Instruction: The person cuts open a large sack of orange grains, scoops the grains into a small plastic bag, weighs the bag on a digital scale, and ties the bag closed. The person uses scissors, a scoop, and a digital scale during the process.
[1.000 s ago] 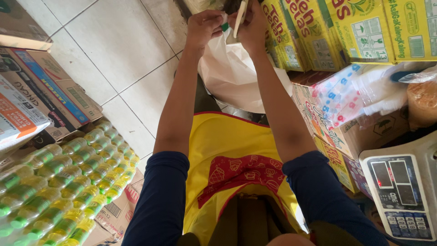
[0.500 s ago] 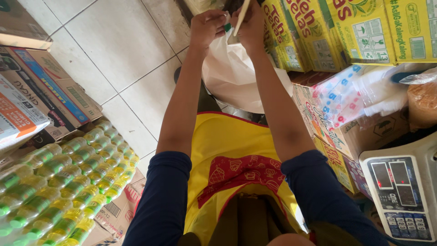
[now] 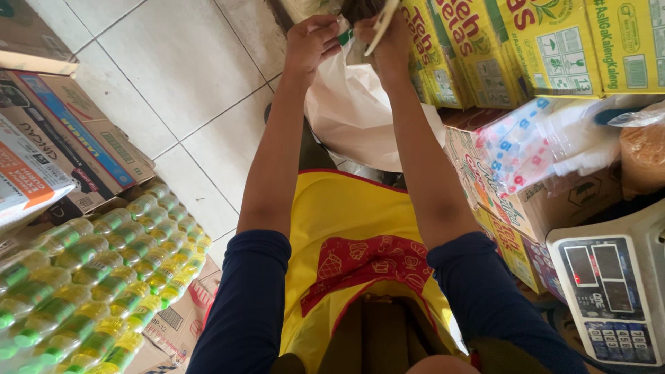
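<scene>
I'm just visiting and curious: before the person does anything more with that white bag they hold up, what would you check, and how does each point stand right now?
1. Left hand grips the top of the white plastic bag: ok.
2. Right hand holds the bag's top too, with a flat pale stick in it: ok.
3. Bag hangs free of the yellow cartons: cannot tell, they are very close.
4. What is in the bag: cannot tell.
5. Tiled floor below the bag is free of things: ok.
6. Scale within reach on the right: ok.
</scene>
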